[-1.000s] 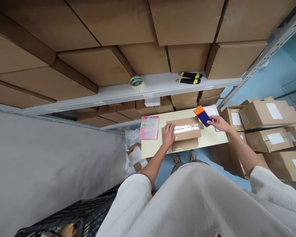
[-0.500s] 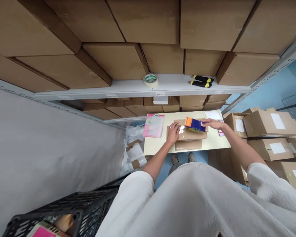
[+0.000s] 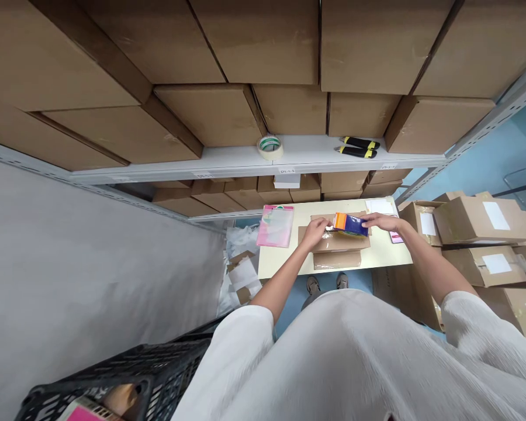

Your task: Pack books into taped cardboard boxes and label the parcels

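Your right hand [image 3: 380, 221] is clamped on the orange-and-blue tape dispenser [image 3: 352, 225] over the carton [image 3: 328, 242], while at its nine o'clock I cannot tell whether your left hand [image 3: 315, 231] pinches anything.

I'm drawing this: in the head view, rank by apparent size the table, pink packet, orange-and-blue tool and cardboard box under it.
Table, largest
Cardboard box, partly covered
Pink packet
Orange-and-blue tool, smallest
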Available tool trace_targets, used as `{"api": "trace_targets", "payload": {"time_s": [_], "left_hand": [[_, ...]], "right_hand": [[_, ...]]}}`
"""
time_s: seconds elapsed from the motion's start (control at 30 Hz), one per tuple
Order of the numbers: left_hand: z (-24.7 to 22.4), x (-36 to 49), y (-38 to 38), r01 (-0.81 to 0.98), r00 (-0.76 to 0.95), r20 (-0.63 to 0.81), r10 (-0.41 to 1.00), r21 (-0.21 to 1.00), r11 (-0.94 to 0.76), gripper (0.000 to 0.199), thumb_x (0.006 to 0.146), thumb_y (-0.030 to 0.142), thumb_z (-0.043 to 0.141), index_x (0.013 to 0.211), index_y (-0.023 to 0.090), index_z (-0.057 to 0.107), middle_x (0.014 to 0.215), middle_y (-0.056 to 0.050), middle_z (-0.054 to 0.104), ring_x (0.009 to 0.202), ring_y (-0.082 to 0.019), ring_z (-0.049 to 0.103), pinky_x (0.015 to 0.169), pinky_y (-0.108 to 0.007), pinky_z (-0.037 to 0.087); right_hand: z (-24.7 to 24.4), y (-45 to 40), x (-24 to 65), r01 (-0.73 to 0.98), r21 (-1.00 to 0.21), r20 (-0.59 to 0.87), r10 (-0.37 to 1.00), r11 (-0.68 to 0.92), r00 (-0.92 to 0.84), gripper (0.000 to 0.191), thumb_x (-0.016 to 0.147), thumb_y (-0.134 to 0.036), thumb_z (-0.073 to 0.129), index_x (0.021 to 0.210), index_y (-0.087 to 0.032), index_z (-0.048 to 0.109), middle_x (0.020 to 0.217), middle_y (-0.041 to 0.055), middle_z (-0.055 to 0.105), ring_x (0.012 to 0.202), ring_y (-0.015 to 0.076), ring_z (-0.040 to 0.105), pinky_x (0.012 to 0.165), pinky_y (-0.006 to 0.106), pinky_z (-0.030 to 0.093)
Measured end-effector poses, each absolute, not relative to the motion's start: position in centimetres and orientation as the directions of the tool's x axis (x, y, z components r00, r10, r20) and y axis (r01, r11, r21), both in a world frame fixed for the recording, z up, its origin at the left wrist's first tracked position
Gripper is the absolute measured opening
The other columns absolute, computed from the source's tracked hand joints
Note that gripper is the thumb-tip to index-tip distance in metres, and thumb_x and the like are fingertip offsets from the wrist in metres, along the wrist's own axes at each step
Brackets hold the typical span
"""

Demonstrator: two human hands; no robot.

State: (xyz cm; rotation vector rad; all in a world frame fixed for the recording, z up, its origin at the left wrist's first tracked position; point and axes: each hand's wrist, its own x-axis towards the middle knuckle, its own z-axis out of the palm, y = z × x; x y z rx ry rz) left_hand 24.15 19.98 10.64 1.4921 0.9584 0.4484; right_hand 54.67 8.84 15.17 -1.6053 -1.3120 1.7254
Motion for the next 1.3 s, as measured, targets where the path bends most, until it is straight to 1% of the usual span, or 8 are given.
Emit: {"api": "trace_targets", "payload": {"time_s": [0.2, 0.4, 0.53, 0.67, 0.73, 0.97, 1.1, 1.3], "left_hand": [[11.2, 24.3, 20.5, 0.228, 0.634, -0.240, 0.735, 0.966, 0.119, 0.024, 0.087, 0.043, 0.071, 0.079, 0.021, 0.075, 0.089, -0.006, 0.079, 0.093, -0.025, 0.072, 0.090, -0.035, 0.056], [11.4, 24.6, 20.5, 0.231, 0.599, -0.233, 0.766, 0.966, 0.113, 0.015, 0.084, 0.029, 0.066, 0.074, 0.020, 0.073, 0.086, -0.005, 0.077, 0.087, -0.022, 0.070, 0.084, -0.033, 0.054], [11.3, 24.6, 20.6, 0.250, 0.575, -0.237, 0.783, 0.962, 0.108, 0.012, 0.081, 0.022, 0.063, 0.072, 0.021, 0.071, 0.087, -0.005, 0.077, 0.089, -0.022, 0.070, 0.083, -0.032, 0.053], [10.8, 24.1, 20.9, 0.282, 0.527, -0.244, 0.814, 0.954, 0.103, 0.011, 0.080, 0.020, 0.062, 0.072, 0.021, 0.068, 0.087, -0.004, 0.075, 0.086, -0.020, 0.069, 0.082, -0.030, 0.052], [10.5, 23.8, 21.0, 0.291, 0.505, -0.249, 0.827, 0.950, 0.109, 0.011, 0.081, 0.021, 0.062, 0.072, 0.021, 0.067, 0.086, -0.003, 0.075, 0.084, -0.020, 0.068, 0.081, -0.030, 0.051], [9.4, 22.5, 21.3, 0.381, 0.453, -0.300, 0.840, 0.917, 0.122, 0.012, 0.082, 0.022, 0.069, 0.071, 0.022, 0.065, 0.077, -0.001, 0.072, 0.078, -0.021, 0.068, 0.078, -0.031, 0.052], [9.0, 20.9, 22.0, 0.400, 0.420, -0.294, 0.859, 0.909, 0.115, 0.013, 0.083, 0.023, 0.066, 0.071, 0.023, 0.062, 0.075, 0.000, 0.069, 0.076, -0.021, 0.065, 0.076, -0.031, 0.050], [7.8, 16.3, 23.6, 0.372, 0.285, -0.329, 0.900, 0.904, 0.212, 0.015, 0.078, 0.025, 0.065, 0.065, 0.024, 0.059, 0.076, -0.001, 0.070, 0.085, -0.022, 0.067, 0.085, -0.033, 0.052]], "right_hand": [[15.3, 9.3, 54.8, 0.342, -0.840, -0.511, 0.825, -0.421, -0.241, 0.060, 0.082, -0.063, 0.081, 0.130, -0.026, 0.084, 0.140, 0.0062, 0.077, 0.137, 0.0366, 0.062, 0.127, 0.051, 0.038], [16.0, 9.4, 53.3, 0.559, -0.774, -0.451, 0.879, -0.298, -0.156, 0.058, 0.088, -0.059, 0.071, 0.137, -0.029, 0.077, 0.133, 0.0081, 0.076, 0.130, 0.0369, 0.063, 0.118, 0.051, 0.047], [16.5, 9.2, 51.4, 0.730, -0.647, -0.450, 0.883, -0.221, -0.132, 0.077, 0.079, -0.065, 0.082, 0.144, -0.028, 0.067, 0.129, 0.0106, 0.073, 0.124, 0.0375, 0.064, 0.110, 0.052, 0.051], [16.8, 9.0, 49.6, 0.869, -0.473, -0.343, 0.939, -0.143, -0.032, 0.071, 0.077, -0.047, 0.085, 0.142, -0.028, 0.064, 0.114, 0.0122, 0.073, 0.125, 0.0426, 0.059, 0.113, 0.061, 0.044], [16.6, 8.9, 49.1, 0.891, -0.441, -0.277, 0.961, -0.109, -0.019, 0.066, 0.078, -0.037, 0.081, 0.141, -0.026, 0.064, 0.110, 0.0133, 0.073, 0.123, 0.0433, 0.059, 0.112, 0.062, 0.044], [16.2, 9.0, 48.4, 0.795, -0.601, -0.254, 0.962, -0.079, -0.096, 0.052, 0.077, -0.028, 0.078, 0.127, -0.023, 0.065, 0.119, 0.0097, 0.076, 0.104, 0.0300, 0.070, 0.089, 0.037, 0.055], [16.8, 9.2, 48.3, 0.800, -0.596, -0.267, 0.957, -0.071, -0.113, 0.048, 0.076, -0.026, 0.079, 0.122, -0.023, 0.065, 0.121, 0.0098, 0.078, 0.104, 0.0289, 0.072, 0.085, 0.035, 0.055], [17.5, 8.8, 49.4, 0.838, -0.541, -0.272, 0.957, -0.069, -0.097, 0.048, 0.077, -0.026, 0.078, 0.123, -0.024, 0.064, 0.119, 0.0096, 0.077, 0.103, 0.0275, 0.072, 0.087, 0.033, 0.055]]}}
